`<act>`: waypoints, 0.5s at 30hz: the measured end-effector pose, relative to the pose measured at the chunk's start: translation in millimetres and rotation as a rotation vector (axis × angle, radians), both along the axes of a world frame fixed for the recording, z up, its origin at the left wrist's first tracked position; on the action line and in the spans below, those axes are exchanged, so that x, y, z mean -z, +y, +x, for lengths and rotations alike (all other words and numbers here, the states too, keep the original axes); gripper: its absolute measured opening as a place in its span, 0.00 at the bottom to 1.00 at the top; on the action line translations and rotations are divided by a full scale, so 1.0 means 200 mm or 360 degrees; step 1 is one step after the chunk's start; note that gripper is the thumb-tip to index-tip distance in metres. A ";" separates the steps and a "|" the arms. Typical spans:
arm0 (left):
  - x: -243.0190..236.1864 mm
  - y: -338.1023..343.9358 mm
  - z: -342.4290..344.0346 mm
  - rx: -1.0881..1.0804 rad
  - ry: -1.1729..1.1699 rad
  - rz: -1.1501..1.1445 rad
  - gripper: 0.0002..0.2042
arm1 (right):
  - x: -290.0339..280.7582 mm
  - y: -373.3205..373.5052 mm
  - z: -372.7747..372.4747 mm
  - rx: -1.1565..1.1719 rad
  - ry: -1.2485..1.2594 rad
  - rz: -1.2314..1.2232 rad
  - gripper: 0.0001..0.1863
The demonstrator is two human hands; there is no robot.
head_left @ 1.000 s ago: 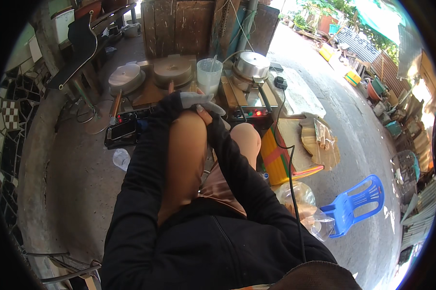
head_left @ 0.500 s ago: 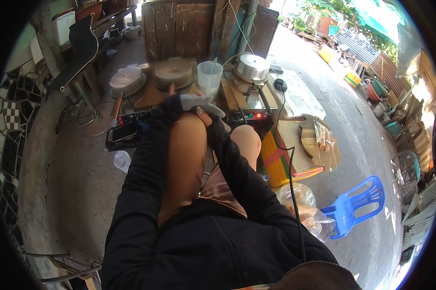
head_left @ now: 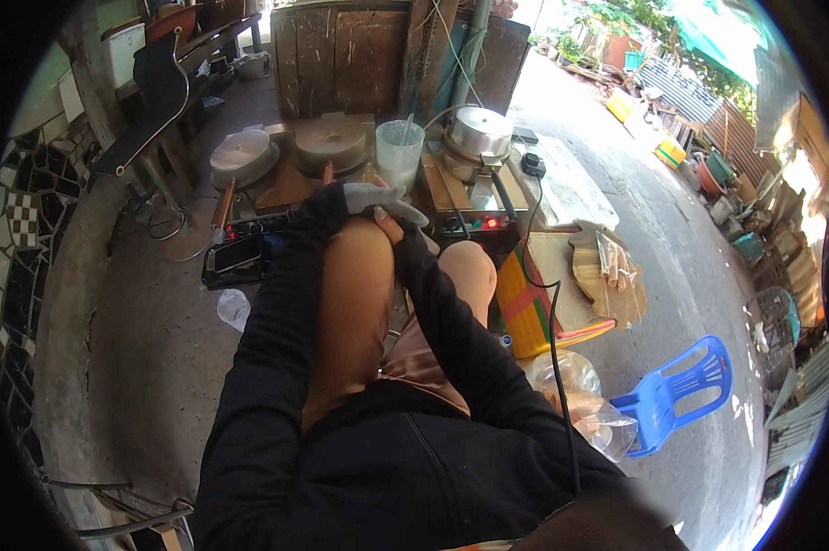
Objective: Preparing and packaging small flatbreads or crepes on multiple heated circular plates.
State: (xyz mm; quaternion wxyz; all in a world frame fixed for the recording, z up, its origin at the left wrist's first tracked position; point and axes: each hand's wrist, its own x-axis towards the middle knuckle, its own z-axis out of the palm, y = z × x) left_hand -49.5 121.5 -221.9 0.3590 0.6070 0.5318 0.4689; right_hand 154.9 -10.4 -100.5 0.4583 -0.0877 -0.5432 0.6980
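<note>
My left hand (head_left: 372,196), in a pale grey glove, lies over my raised left knee with its fingers stretched out to the right. Beneath it, my right hand (head_left: 389,224) rests against the same knee; some of its bare fingertips show, and the rest is hidden by the glove and the sleeve. Neither hand appears to hold a thing. Just beyond them stands a translucent plastic pitcher (head_left: 399,147) with whitish contents and a utensil in it. Two round metal pans, the left pan (head_left: 242,156) and the middle pan (head_left: 329,140), have wooden handles pointing toward me.
At the right, a lidded metal pan (head_left: 478,131) sits on another cooker with red lights. A phone (head_left: 237,252) lies at the left cooker's front. A striped box (head_left: 534,312) carries cardboard and bagged rolls (head_left: 618,262). A blue chair (head_left: 676,395) and a black cable (head_left: 556,340) are nearby.
My hands stay together on the knee, with almost no movement. The dark brown shape at the lower edge has shifted and blurred slightly.
</note>
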 end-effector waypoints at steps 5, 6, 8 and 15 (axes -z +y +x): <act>0.28 0.19 -0.05 -0.0510 0.0080 0.0178 0.39 | -0.02 -0.01 -0.01 -0.0025 0.0001 0.0005 0.29; 0.31 0.19 -0.10 -0.0627 0.0102 0.0221 0.39 | -0.03 -0.03 -0.03 -0.0052 0.0016 0.0014 0.30; 0.39 0.17 -0.21 -0.0885 0.0144 0.0308 0.40 | -0.06 -0.07 -0.07 -0.0127 0.0042 0.0033 0.32; -0.43 -0.29 0.14 0.0343 -0.0263 -0.0350 0.30 | 0.01 0.01 0.02 -0.0003 -0.0003 -0.0027 0.32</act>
